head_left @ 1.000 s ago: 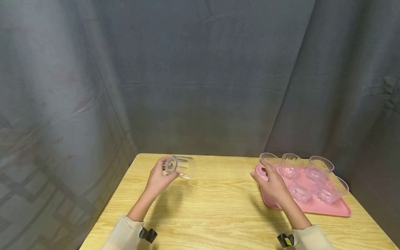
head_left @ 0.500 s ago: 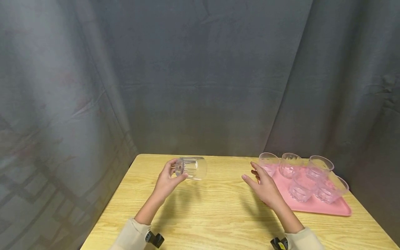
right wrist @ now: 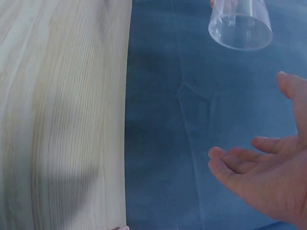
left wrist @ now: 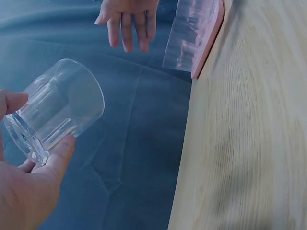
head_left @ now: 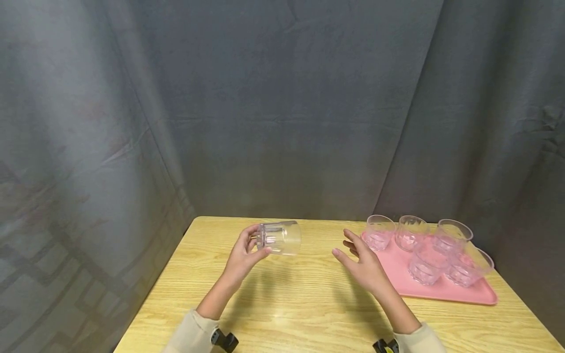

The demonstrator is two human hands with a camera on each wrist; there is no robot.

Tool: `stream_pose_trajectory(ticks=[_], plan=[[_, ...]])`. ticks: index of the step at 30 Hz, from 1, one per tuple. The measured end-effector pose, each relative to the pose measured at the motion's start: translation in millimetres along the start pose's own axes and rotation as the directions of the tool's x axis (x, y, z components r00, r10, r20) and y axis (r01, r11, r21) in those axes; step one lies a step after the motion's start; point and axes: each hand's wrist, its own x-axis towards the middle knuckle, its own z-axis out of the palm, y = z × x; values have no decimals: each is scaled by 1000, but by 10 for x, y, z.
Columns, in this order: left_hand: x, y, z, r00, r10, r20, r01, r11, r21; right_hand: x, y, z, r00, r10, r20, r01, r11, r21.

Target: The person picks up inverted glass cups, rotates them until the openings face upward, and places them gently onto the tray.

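My left hand (head_left: 242, 255) grips a clear fluted cup (head_left: 282, 238) by its base end. The cup lies sideways in the air above the table, its open rim facing right toward my other hand. In the left wrist view, thumb and fingers pinch the thick bottom of the cup (left wrist: 62, 103). Held up with fingers spread and nothing in it, my right hand (head_left: 364, 264) is between the cup and the pink tray (head_left: 397, 277). From the right wrist, the cup's rim (right wrist: 240, 36) shows beyond the right hand (right wrist: 268, 177), apart from its fingers.
Several clear cups stand upright on the pink tray at the table's right, among them a front cup (head_left: 427, 267) and a back-left cup (head_left: 379, 233). The wooden table (head_left: 300, 314) ends at a grey curtain (head_left: 282, 122) behind and at both sides.
My left hand has carried the cup to the right and turned it so the rim faces right. My right hand has moved left, away from the tray, bringing the hands closer together.
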Motion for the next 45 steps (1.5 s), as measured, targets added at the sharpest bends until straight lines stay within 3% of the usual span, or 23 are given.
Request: stream_pose_trajectory(ticks=[6, 25, 39, 45], plan=[[-4, -42, 98, 999, 19, 32, -18, 999, -43, -26, -79, 70, 1000, 10, 29, -11, 999, 34], [7, -118, 380, 991, 89, 101, -63, 971, -232, -58, -248, 237, 996, -70, 53, 57, 976, 211], [26, -101, 529, 981, 131, 146, -90, 962, -257, -73, -323, 245, 994, -12, 107, -18, 963, 270], [44, -111, 576, 973, 141, 183, -90, 962, -259, -69, -344, 245, 990, -31, 140, -19, 939, 345]])
